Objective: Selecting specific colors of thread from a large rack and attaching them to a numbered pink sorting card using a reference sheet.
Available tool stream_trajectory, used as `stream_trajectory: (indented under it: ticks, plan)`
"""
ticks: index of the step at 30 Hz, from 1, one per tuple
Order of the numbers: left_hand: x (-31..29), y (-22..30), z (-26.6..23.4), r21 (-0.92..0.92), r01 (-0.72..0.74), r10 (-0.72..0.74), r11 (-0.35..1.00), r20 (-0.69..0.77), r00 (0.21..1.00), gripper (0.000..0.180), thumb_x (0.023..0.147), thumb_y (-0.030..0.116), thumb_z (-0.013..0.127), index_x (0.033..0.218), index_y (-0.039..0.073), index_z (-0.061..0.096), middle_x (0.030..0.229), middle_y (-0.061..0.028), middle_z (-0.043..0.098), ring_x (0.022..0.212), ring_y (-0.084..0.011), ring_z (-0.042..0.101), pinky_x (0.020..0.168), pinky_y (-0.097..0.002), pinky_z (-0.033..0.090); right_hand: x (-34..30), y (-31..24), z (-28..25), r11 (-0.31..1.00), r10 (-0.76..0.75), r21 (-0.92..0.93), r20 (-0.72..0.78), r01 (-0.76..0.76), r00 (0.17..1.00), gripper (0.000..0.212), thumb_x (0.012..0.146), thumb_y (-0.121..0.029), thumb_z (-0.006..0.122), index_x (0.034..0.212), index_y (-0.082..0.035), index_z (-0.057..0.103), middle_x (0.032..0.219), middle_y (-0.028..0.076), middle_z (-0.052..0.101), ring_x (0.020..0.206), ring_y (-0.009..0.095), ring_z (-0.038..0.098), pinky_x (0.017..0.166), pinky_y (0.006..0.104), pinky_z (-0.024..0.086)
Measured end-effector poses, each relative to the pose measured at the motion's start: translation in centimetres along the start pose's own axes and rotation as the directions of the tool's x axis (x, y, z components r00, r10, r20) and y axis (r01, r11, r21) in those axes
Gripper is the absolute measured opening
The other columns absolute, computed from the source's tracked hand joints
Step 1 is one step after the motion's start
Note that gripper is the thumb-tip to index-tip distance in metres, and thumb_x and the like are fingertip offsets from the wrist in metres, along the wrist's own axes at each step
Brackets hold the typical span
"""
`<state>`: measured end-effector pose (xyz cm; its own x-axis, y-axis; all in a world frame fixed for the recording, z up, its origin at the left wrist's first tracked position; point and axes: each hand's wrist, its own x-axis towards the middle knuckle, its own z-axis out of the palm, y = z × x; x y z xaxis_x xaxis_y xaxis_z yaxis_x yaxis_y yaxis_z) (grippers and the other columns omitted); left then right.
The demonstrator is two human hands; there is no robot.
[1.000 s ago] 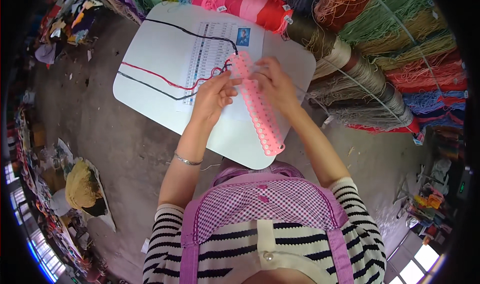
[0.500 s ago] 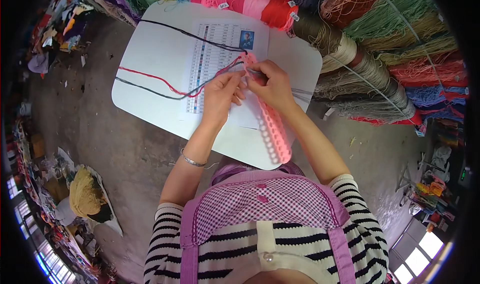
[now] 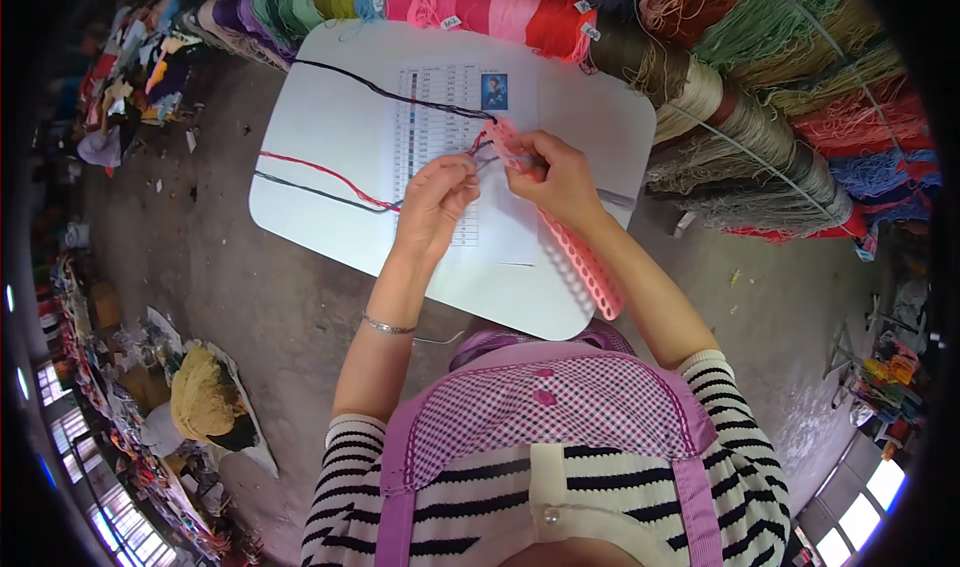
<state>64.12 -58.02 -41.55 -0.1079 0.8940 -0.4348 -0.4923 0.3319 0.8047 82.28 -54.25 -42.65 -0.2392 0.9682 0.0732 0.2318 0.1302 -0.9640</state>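
Observation:
A pink strip with rows of holes (image 3: 584,259) slants over the white tabletop, its upper end gripped by my right hand (image 3: 562,182). At that end a black yarn strand (image 3: 385,93) is attached and trails off to the left. My left hand (image 3: 436,202) is pinched beside the strip, on a grey yarn strand (image 3: 486,156) stretched toward my right fingers. Red yarn (image 3: 318,168) and dark grey-green yarn (image 3: 312,190) run from the left table edge to beneath my left hand. My fingers hide how the grey strand meets the holes.
Under my hands lies a printed chart sheet (image 3: 410,117) with a small picture, on the white table (image 3: 330,117). Bundles of coloured yarn (image 3: 515,12) line the far edge, and larger stacks (image 3: 750,172) rise at the right. A tan yarn heap (image 3: 205,392) sits on the floor at left.
My left hand has drawn slightly apart from the right, with the grey strand between them. The strip's near end has swung right. The whole view has shifted a little.

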Motion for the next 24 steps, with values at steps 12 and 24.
stream_trajectory:
  ticks: [12,24]
  plan:
    - [0.7,0.7,-1.5,0.666,-0.619,0.454,0.416,0.438,0.776,0.02,0.088,0.018,0.061,0.081,0.0,0.057,0.064,0.0001,0.054,0.057,-0.0089,0.045,0.055,-0.0238,0.039,-0.5,0.4,0.4,0.978,-0.113,-0.176,0.007,0.113,0.994,0.054,0.071,-0.011,0.072,0.12,-0.004,0.052,0.085,0.008,0.057,0.073,0.015,0.055,0.069,0.0281,0.048]
    - [-8.3,12.4,-28.0,0.29,-0.074,0.211,0.954,-0.476,0.854,0.02,0.089,0.022,0.06,0.075,0.008,0.054,0.059,0.005,0.041,0.046,-0.0045,0.031,0.045,-0.0219,0.025,-0.7,0.7,0.8,0.959,-0.146,-0.237,0.044,0.153,0.988,0.037,0.071,-0.008,0.07,0.107,-0.003,0.061,0.082,0.008,0.058,0.066,0.016,0.056,0.062,0.0291,0.048]
